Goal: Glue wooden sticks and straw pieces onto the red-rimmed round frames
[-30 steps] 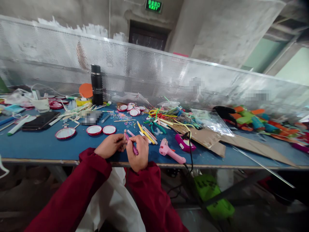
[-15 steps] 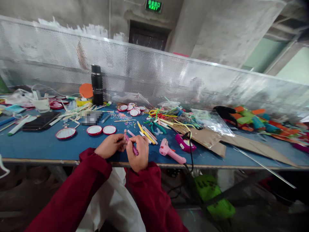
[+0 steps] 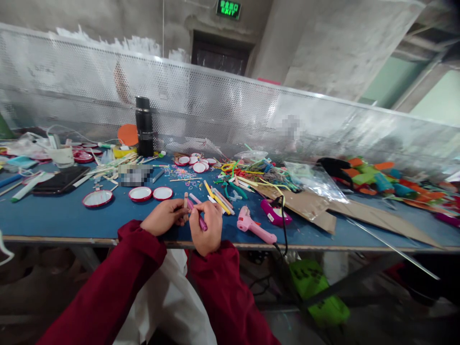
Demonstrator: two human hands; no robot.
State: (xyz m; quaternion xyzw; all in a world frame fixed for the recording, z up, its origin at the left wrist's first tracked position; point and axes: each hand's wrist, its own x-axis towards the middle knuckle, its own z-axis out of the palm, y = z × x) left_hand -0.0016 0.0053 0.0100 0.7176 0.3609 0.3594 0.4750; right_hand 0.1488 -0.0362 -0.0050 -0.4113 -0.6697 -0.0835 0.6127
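Observation:
Near the table's front edge, my left hand (image 3: 166,215) pinches a short, flat stick (image 3: 186,200), pale and wooden-looking, that stands upright between the fingertips. My right hand (image 3: 206,229) is closed on a purple marker (image 3: 203,224) in a writing grip, its front end close beside the stick. Whether the marker's tip touches the stick is too small to tell. Just behind my right hand lie several yellow, pink and white markers (image 3: 220,199). Two white-faced, red-rimmed jar lids (image 3: 140,193) rest to the left of my hands, with a larger lid (image 3: 97,198) farther left.
To the right lie a pink glue gun (image 3: 257,227) with a black cord and a purple device (image 3: 276,212). Behind are colourful pipe cleaners (image 3: 266,171), cardboard (image 3: 305,208) and a black bottle (image 3: 144,127). A phone (image 3: 62,180) and wooden sticks (image 3: 108,167) are at left. A mesh partition (image 3: 223,105) stands behind.
My right hand and the purple marker have shifted very slightly to the right. My left hand still pinches the stick in nearly the same place.

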